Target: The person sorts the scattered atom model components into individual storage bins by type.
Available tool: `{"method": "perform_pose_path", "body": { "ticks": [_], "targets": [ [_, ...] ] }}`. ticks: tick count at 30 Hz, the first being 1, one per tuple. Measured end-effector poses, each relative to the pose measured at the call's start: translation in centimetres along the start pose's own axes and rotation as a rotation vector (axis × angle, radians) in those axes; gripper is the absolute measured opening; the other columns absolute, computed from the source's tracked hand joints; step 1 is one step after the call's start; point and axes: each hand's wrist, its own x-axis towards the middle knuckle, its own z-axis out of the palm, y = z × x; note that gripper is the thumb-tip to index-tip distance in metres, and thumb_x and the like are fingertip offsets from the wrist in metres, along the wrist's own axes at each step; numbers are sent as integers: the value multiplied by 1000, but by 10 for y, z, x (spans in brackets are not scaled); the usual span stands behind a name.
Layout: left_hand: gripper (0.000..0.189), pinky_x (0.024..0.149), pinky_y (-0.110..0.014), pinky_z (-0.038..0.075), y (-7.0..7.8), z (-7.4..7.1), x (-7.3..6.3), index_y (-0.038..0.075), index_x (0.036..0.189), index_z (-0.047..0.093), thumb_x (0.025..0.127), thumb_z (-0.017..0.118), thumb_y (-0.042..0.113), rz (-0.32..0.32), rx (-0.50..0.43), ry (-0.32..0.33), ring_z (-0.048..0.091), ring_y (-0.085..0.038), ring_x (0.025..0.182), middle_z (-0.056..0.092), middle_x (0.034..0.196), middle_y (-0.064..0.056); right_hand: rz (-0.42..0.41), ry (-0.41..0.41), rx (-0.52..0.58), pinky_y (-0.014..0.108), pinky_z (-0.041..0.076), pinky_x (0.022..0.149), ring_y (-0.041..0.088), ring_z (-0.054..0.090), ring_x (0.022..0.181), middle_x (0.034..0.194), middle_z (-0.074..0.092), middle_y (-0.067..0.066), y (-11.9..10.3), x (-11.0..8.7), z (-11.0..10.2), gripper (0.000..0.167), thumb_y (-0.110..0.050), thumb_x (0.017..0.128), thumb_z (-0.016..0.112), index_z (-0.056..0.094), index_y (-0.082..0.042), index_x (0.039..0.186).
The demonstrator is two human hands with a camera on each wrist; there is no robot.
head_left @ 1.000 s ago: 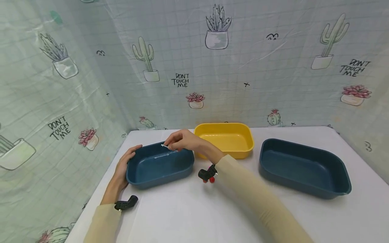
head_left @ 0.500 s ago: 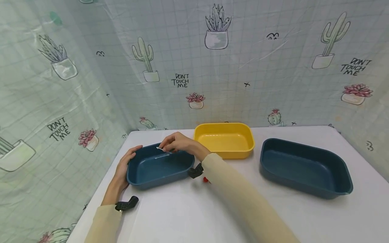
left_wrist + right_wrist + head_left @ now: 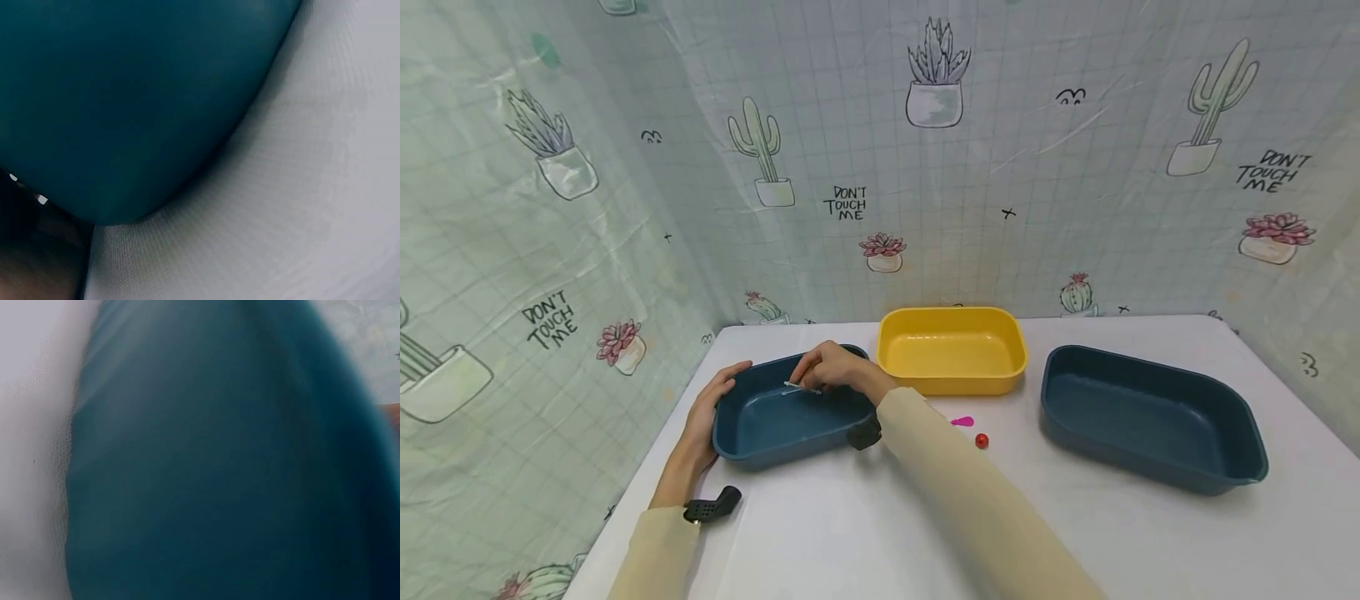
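Observation:
In the head view my left hand (image 3: 700, 421) rests against the left end of a dark blue basin (image 3: 790, 443), its fingers along the rim. The left wrist view shows the basin's smooth outer wall (image 3: 137, 106). My right hand (image 3: 831, 367) reaches over the far rim into the basin and pinches a thin white stick (image 3: 792, 384), whose end shows past the fingertips. Right below it, another thin pale stick (image 3: 786, 392) lies in the basin, partly overlapped. The right wrist view shows only the basin's outer wall (image 3: 187, 444), blurred, with the right fingers hidden.
A yellow basin (image 3: 951, 386) stands at the back, beside the blue one. Another dark blue basin (image 3: 1150, 454) sits at the right. Between them on the white table (image 3: 820, 533) lie a small red ball (image 3: 982, 441) and a pink piece (image 3: 962, 422), partly behind my right sleeve.
My right hand has moved left and down into the left basin with the white stick. The red ball and pink piece now show beyond the sleeve. The left hand stays in place.

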Motion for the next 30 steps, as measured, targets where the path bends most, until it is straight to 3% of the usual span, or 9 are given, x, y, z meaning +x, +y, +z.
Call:
{"method": "perform_pose_path", "body": {
  "ticks": [7,12,24,30],
  "targets": [
    [50,104,-14,41,-2,1,1,21,161,37,114,29,35,1,-39,-12,33,-15,151,29,170,-1,-21,0,-87,24,47,61,10,58,68,99,79,14,5,0,7,19,3,92,69,78,1,109],
    [50,105,-14,40,-2,0,0,19,161,36,114,29,35,2,-40,-11,30,-17,154,27,171,-1,-38,11,-150,24,49,61,8,58,66,92,79,8,7,0,10,15,1,91,72,80,-2,103],
    [47,105,-13,39,2,-1,0,23,158,42,114,29,34,18,-42,-14,26,-18,156,24,172,-4,-21,24,-234,18,51,63,6,60,70,98,80,5,7,3,11,11,-2,90,76,82,-7,98],
    [49,103,-12,41,1,-2,-1,19,160,38,113,29,33,4,-38,-11,28,-20,155,27,171,-3,-10,38,-255,18,50,63,6,59,69,97,81,3,8,3,13,11,-2,90,76,83,-8,97]
  ]
}}
